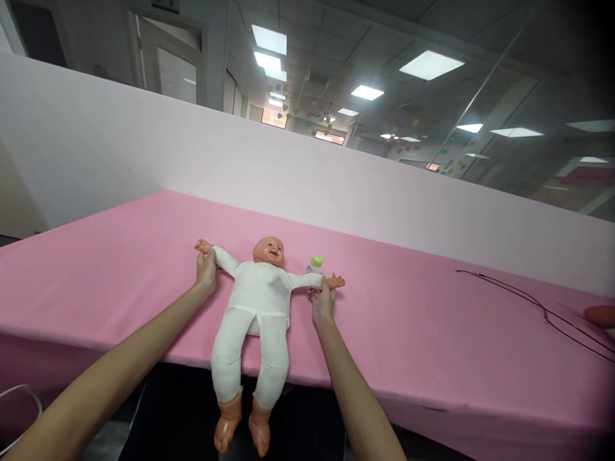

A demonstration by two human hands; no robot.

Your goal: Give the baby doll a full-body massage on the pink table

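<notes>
A baby doll (262, 288) in white cloth lies on its back on the pink-covered table (394, 320), its legs hanging past the front edge. Its arms are stretched out to both sides. My left hand (206, 270) is closed round the doll's arm at the wrist, on the left. On the other side, my right hand (323, 304) grips the doll's other wrist, with the thumb on top. Just behind that arm is a small container with a green cap (316, 261), partly hidden by the doll's sleeve.
A low white partition (307, 179) runs along the table's back, with glass above it. Toward the right lies a thin dark cable (523, 294), near a brown rounded object (599, 315) at the frame's edge. A white cord (29, 390) hangs at lower left.
</notes>
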